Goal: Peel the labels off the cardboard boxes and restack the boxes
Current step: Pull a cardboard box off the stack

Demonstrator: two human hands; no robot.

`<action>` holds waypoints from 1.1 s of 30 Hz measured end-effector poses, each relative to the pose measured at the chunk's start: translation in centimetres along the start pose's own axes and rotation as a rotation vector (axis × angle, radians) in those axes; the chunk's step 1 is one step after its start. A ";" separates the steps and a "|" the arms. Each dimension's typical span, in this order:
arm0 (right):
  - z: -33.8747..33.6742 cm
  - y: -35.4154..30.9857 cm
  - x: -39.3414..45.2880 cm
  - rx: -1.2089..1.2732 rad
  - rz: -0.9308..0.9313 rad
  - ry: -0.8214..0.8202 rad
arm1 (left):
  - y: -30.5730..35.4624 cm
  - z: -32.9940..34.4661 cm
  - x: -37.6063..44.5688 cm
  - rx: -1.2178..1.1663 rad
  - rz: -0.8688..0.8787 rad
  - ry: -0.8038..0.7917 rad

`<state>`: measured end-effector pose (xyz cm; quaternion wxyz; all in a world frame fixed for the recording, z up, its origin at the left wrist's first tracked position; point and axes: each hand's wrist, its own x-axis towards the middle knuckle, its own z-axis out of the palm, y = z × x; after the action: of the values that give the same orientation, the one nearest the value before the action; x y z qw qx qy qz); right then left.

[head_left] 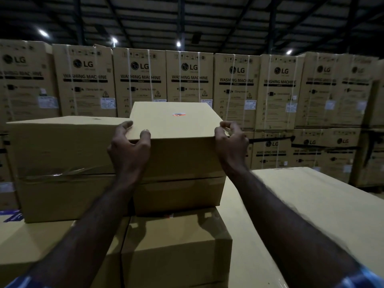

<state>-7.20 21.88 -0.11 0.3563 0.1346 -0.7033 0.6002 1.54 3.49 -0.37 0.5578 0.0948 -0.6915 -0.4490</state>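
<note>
Both hands clamped on the plain brown cardboard box (pixel 176 140) topping the stack: left hand (pixel 129 150) curled over its near top edge, right hand (pixel 230 146) gripping its near right corner. Seated on a second brown box (pixel 178 194), beside a wider taped carton (pixel 62 163). Likely stiff, smooth-sided, moderately heavy; best held at opposite corners. Small orange sticker (pixel 178 114) on top.

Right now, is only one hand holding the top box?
No, the left hand and the right hand each grip a near corner of the top box.

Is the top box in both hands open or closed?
Closed: the top box shows an unbroken flat lid with no raised flaps.
</note>
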 end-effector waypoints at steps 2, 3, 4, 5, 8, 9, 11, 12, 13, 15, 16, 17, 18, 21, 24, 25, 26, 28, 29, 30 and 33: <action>-0.6 0.0 0.2 0.006 0.001 0.004 | 0.1 0.2 -0.1 -0.026 -0.001 -0.003; -1.0 0.1 0.3 0.004 -0.002 0.014 | 0.2 0.4 -0.3 -0.043 -0.003 -0.003; -1.4 0.2 0.4 0.001 -0.003 0.025 | 0.3 0.6 -0.6 -0.061 -0.005 -0.002; -1.9 0.3 0.5 0.003 -0.006 0.037 | 0.5 1.1 -0.9 -0.080 -0.004 0.000; -3.8 0.7 1.2 0.001 -0.021 0.077 | 1.5 2.5 -1.9 -0.119 0.011 -0.009; -4.7 0.8 1.6 -0.004 -0.024 0.095 | 2.1 3.2 -2.3 -0.135 0.014 -0.014; -6.5 1.0 2.6 -0.004 -0.024 0.129 | 3.3 4.8 -3.1 -0.167 0.024 -0.015; -7.6 1.1 3.1 -0.001 -0.028 0.142 | 3.9 5.6 -3.5 -0.179 0.031 -0.020; -8.6 1.3 3.7 -0.003 -0.032 0.154 | 4.6 6.6 -4.1 -0.188 0.038 -0.029; -10.9 2.1 4.8 -0.017 -0.036 0.175 | 6.0 8.5 -5.4 -0.206 0.051 -0.046; -12.2 2.6 5.3 -0.023 -0.034 0.180 | 6.7 9.6 -6.2 -0.210 0.056 -0.054; -13.5 3.2 5.9 -0.027 -0.033 0.182 | 7.4 10.6 -7.1 -0.210 0.053 -0.062; -14.9 3.9 6.4 -0.034 -0.035 0.184 | 8.0 11.8 -8.1 -0.210 0.045 -0.069; -19.4 6.6 7.7 -0.044 -0.031 0.180 | 9.5 15.6 -11.5 -0.206 0.030 -0.086; -24.2 10.1 8.7 -0.058 -0.006 0.146 | 10.8 19.5 -16.0 -0.179 0.001 -0.073; -25.8 11.4 9.0 -0.063 0.007 0.127 | 11.3 20.7 -17.7 -0.167 -0.013 -0.070; -27.5 12.7 9.1 -0.071 0.016 0.108 | 11.6 22.0 -19.3 -0.154 -0.030 -0.071; -30.4 15.5 9.2 -0.095 0.050 0.073 | 12.0 24.2 -22.5 -0.120 -0.062 -0.088; -31.7 16.8 9.0 -0.102 0.074 0.056 | 12.0 25.2 -24.0 -0.096 -0.075 -0.107; -32.9 18.0 8.7 -0.104 0.095 0.043 | 11.9 26.0 -25.4 -0.074 -0.089 -0.126; -36.1 21.4 8.1 -0.132 0.165 0.013 | 11.6 28.0 -29.3 -0.028 -0.151 -0.178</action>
<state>-13.91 62.95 -9.79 0.3182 0.0483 -0.7477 0.5808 -7.61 43.20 -11.36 0.4600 0.0987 -0.7229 -0.5060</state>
